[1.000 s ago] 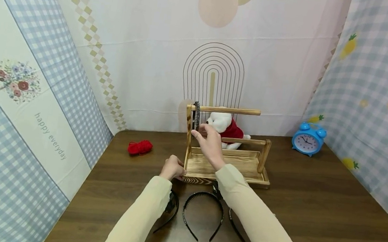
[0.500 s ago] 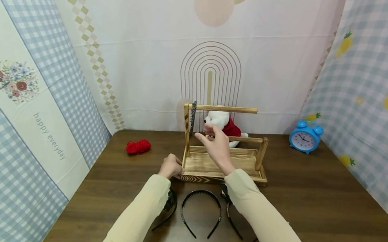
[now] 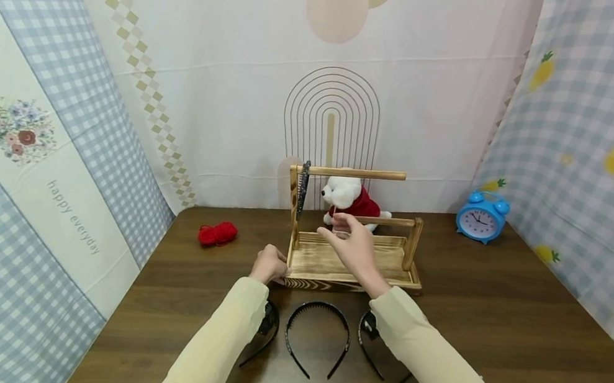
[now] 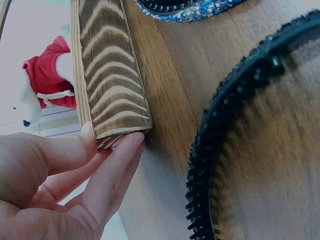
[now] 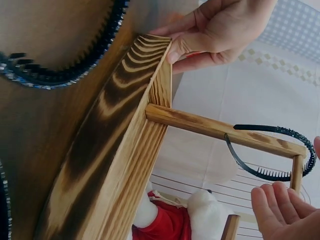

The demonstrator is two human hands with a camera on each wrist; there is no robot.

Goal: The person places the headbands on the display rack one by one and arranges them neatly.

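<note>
Pale patterned cloth (image 3: 226, 102) hangs behind a brown wooden counter (image 3: 505, 337), with checked panels on both sides. At the counter's middle stands a wooden rack (image 3: 319, 285). Taking the rack as the dial, a red yarn bundle (image 3: 217, 233) lies at nine o'clock, a white plush dog (image 3: 342, 190) in red sits at twelve, and a blue alarm clock (image 3: 481, 217) stands towards two.

One dark toothed headband (image 3: 303, 190) hangs over the top bar at the rack's ten o'clock end, beside the upright, its tips pointing down. More headbands (image 3: 321, 304) lie on the counter between seven and five o'clock, one partly hidden by the right sleeve.

Both hands are bare. The left hand (image 3: 269, 264) pinches the rack's near corner at eight o'clock, thumb on the rim. The right hand (image 3: 356, 246) holds nothing, its fingers loosely extended above the tray.

The headbands look like thin plastic: light, springy, probably smooth on bare stretches and liable to snap if spread too wide. A pinch at the crown seems best, leaving both legs free; ornaments are poor handles. The rack looks light enough to shift, so the low corner seems a sensible place to brace it.
</note>
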